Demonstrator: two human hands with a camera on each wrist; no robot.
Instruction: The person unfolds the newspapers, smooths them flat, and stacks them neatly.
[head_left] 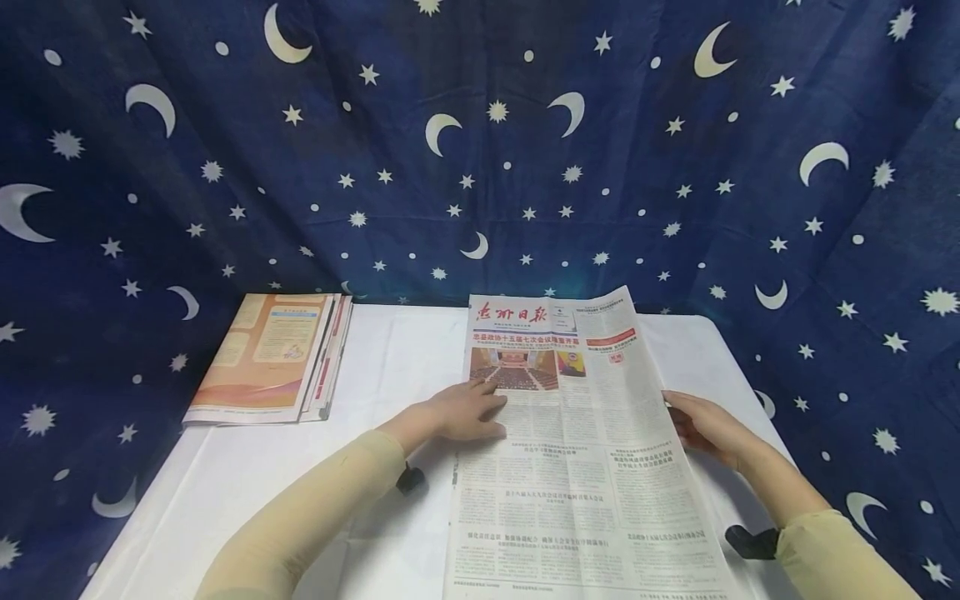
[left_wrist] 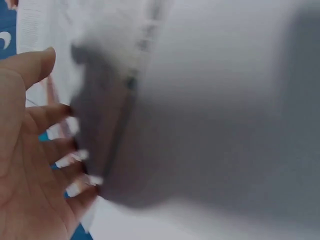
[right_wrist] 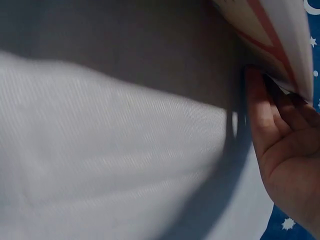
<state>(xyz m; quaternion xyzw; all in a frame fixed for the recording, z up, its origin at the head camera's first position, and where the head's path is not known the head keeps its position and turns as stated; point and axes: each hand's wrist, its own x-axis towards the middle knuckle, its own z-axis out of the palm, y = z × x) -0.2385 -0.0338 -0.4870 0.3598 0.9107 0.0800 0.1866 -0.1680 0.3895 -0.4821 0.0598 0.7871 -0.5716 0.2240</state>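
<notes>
A tall newspaper (head_left: 540, 467) with a red masthead and a photo of a hall lies lengthwise on the white table. My left hand (head_left: 465, 412) is over its left edge, fingers spread and loosely extended. In the left wrist view the left hand (left_wrist: 40, 150) has its fingertips right at the paper's edge, thumb apart. At the right edge, my right hand (head_left: 705, 425) pinches the newspaper's margin. The right wrist view has the right hand (right_wrist: 285, 135) with its thumb under the raised sheet (right_wrist: 280, 45) and its other fingers by the edge, partly hidden.
A stack of folded newspapers (head_left: 262, 358), orange page on top, lies at the back left of the white table (head_left: 382, 358). Behind the table hangs a dark blue cloth (head_left: 480, 167) with moons and stars. Black wrist devices (head_left: 750, 542) sit below both hands.
</notes>
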